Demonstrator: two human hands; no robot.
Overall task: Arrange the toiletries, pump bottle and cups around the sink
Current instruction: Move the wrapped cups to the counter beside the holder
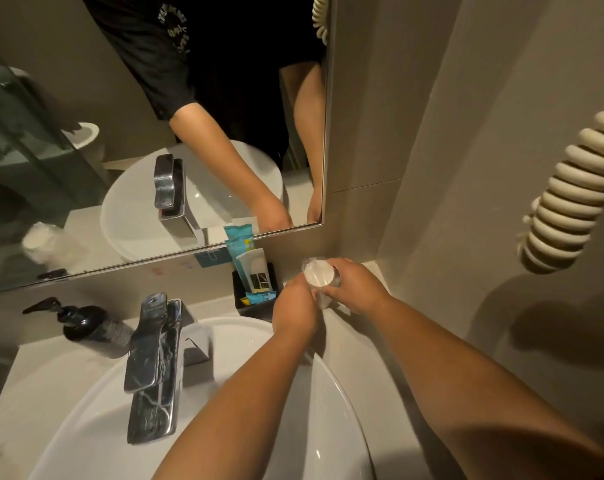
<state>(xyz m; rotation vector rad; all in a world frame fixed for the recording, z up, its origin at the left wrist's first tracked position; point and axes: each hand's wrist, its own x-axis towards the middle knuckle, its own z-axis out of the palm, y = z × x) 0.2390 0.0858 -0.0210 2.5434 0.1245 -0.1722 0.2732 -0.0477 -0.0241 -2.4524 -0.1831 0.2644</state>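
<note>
Both my hands hold a plastic-wrapped cup over the counter's back right corner. My left hand grips its near side and my right hand wraps around its far side. Just left of it stands a black holder filled with toiletry packets in blue and white. A dark pump bottle stands on the counter at the left of the chrome tap. The white sink fills the foreground.
A mirror covers the wall behind the counter and reflects my arms, the sink and wrapped cups at the left. A coiled cream cord hangs on the right wall. The grey counter runs around the sink.
</note>
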